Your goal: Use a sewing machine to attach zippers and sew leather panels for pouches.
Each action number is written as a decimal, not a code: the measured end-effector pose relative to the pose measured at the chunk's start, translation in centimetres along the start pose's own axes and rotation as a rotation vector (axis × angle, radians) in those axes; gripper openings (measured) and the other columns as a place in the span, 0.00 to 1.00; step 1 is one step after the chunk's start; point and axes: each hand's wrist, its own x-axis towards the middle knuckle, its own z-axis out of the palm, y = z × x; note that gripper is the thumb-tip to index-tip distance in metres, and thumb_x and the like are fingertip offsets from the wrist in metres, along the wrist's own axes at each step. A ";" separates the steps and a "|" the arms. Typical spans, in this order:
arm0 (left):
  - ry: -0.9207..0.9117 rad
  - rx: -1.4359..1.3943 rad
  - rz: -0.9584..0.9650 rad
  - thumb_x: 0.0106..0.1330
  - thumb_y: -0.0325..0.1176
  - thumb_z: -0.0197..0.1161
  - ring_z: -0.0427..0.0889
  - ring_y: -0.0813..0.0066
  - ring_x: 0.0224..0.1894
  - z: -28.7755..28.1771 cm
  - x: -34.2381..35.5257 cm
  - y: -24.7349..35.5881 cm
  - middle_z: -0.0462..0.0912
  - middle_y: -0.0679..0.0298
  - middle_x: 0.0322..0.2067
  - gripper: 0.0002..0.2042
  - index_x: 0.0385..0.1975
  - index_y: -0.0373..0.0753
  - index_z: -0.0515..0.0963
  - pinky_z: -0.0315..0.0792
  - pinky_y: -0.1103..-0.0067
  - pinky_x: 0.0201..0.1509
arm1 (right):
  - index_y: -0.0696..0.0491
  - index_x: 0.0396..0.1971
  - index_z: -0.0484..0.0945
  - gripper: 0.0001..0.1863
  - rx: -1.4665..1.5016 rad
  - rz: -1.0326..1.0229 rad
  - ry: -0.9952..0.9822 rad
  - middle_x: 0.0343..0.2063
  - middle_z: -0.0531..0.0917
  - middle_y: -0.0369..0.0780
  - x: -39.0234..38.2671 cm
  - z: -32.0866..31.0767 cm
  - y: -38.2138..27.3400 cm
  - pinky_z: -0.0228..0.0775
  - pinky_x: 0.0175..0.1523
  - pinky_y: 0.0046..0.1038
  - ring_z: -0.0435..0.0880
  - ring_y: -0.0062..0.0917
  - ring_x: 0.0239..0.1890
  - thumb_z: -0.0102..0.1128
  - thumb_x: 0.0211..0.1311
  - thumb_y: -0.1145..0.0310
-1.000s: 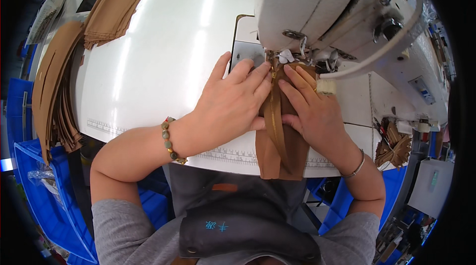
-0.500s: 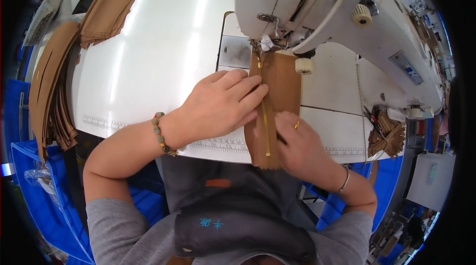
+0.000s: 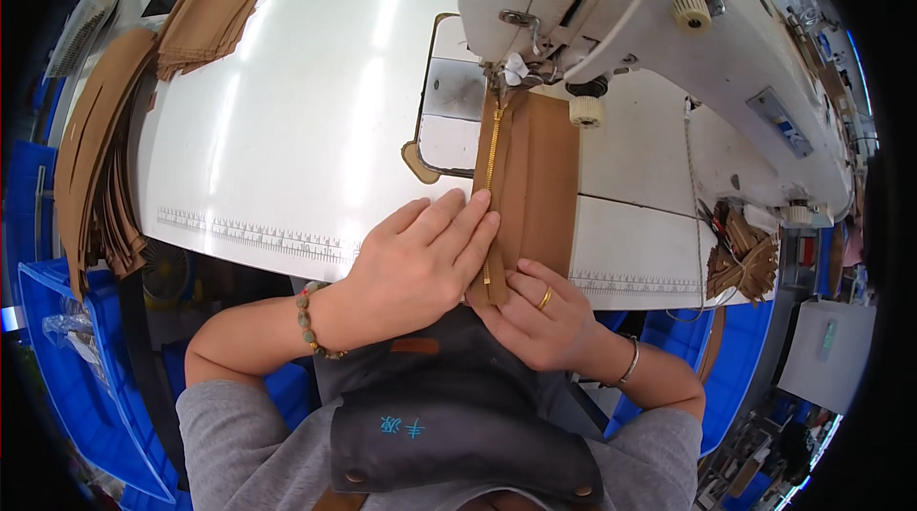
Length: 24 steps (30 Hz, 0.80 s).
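Note:
A brown fabric panel [image 3: 549,177] lies on the sewing machine bed, its far end by the needle and presser foot [image 3: 499,83]. Along its left side runs a zipper [image 3: 494,150] with gold teeth and brown tape, leading straight up to the needle area. My left hand [image 3: 420,258] rests on the table's near part, fingers stretched out, their tips pressing on the zipper's left edge. At the table's front edge my right hand [image 3: 537,315] is closed on the zipper's near end; its thumb and some fingertips are partly hidden beneath the tape.
The white sewing machine [image 3: 726,62] arches over the right side. Stacks of brown fabric pieces [image 3: 220,5] lie at the far left, and long brown strips [image 3: 100,158] hang over the left edge. A bundle of brown pieces [image 3: 745,258] sits at right. Blue bins [image 3: 76,368] stand below.
Both hands have shifted toward me along the zipper. The right hand has gone from beside the tape to gripping its near end, and more of the teeth now show near the needle.

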 end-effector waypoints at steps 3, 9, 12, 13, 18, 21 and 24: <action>0.031 -0.010 -0.018 0.54 0.33 0.65 0.85 0.58 0.57 0.2 -0.2 0.2 0.84 0.54 0.58 0.26 0.55 0.32 0.84 0.82 0.70 0.55 | 0.53 0.40 0.88 0.10 -0.022 -0.018 -0.010 0.44 0.85 0.38 0.1 0.0 -0.1 0.79 0.62 0.39 0.86 0.31 0.49 0.67 0.61 0.68; 0.065 -0.082 -0.078 0.53 0.33 0.67 0.84 0.57 0.57 0.4 -0.6 0.5 0.84 0.55 0.59 0.26 0.55 0.34 0.84 0.82 0.69 0.55 | 0.52 0.39 0.88 0.09 -0.012 -0.002 -0.016 0.44 0.86 0.39 0.2 -0.2 -0.2 0.80 0.61 0.39 0.88 0.32 0.49 0.67 0.60 0.68; 0.098 -0.078 -0.084 0.53 0.33 0.67 0.84 0.58 0.58 0.5 -0.7 0.8 0.84 0.55 0.59 0.26 0.55 0.34 0.84 0.81 0.69 0.56 | 0.52 0.38 0.88 0.09 -0.045 -0.036 0.012 0.44 0.86 0.39 0.2 0.1 -0.4 0.81 0.61 0.39 0.88 0.33 0.49 0.68 0.60 0.67; 0.098 -0.078 -0.086 0.53 0.33 0.67 0.84 0.58 0.58 0.6 -0.7 0.9 0.84 0.55 0.59 0.26 0.55 0.34 0.84 0.81 0.69 0.56 | 0.52 0.38 0.88 0.09 -0.038 -0.034 0.016 0.44 0.86 0.39 0.1 0.2 -0.4 0.81 0.61 0.39 0.88 0.33 0.49 0.68 0.60 0.67; 0.055 -0.030 -0.104 0.55 0.34 0.65 0.83 0.59 0.59 0.6 -0.6 1.3 0.84 0.57 0.60 0.25 0.56 0.35 0.84 0.79 0.67 0.58 | 0.53 0.35 0.87 0.08 -0.013 -0.053 0.035 0.42 0.86 0.38 -0.2 0.6 -0.5 0.81 0.62 0.38 0.88 0.32 0.47 0.71 0.62 0.65; 0.015 -0.009 -0.124 0.57 0.35 0.64 0.83 0.59 0.59 0.3 -0.8 1.7 0.83 0.57 0.61 0.26 0.57 0.36 0.84 0.78 0.64 0.61 | 0.53 0.31 0.85 0.08 0.049 -0.068 0.020 0.40 0.85 0.37 0.3 -0.3 -0.6 0.81 0.61 0.37 0.87 0.30 0.43 0.73 0.61 0.64; -0.047 0.000 -0.128 0.57 0.35 0.62 0.82 0.59 0.61 0.0 -0.8 1.8 0.83 0.58 0.62 0.26 0.58 0.36 0.83 0.75 0.60 0.64 | 0.52 0.27 0.83 0.10 0.233 -0.065 0.037 0.37 0.85 0.37 1.5 -2.0 1.0 0.81 0.59 0.35 0.86 0.31 0.42 0.74 0.61 0.63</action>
